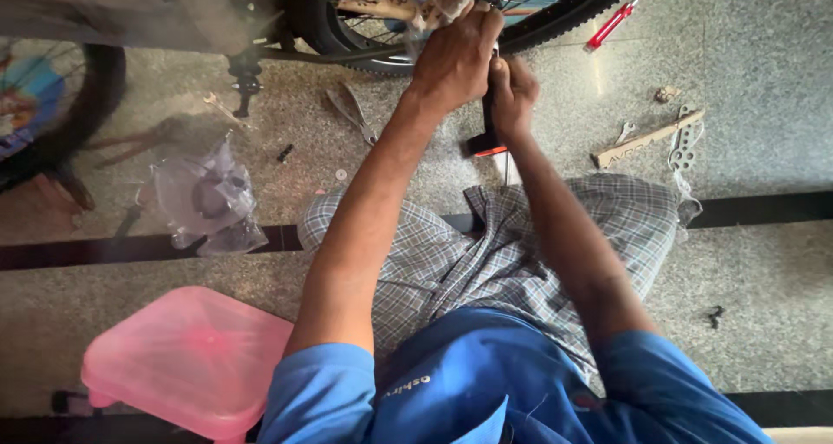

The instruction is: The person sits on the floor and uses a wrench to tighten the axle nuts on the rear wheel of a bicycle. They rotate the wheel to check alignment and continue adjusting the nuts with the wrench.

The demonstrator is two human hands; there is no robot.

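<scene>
Head view: both hands, left hand (455,58) and right hand (512,93), clenched on a black tool (488,136) above speckled stone floor (764,262).

Two hands (482,71), two bicycle wheels (555,19), one pink stool (186,357), one pliers (351,110), one plastic bag (208,197)

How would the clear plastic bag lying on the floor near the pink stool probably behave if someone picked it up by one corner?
The clear plastic bag looks crumpled and thin, so it would probably sag and fold, not hold its shape. A dark ring-like item shows inside; it would likely slide to the lowest point. The smooth film may be slippery on the speckled floor.
</scene>
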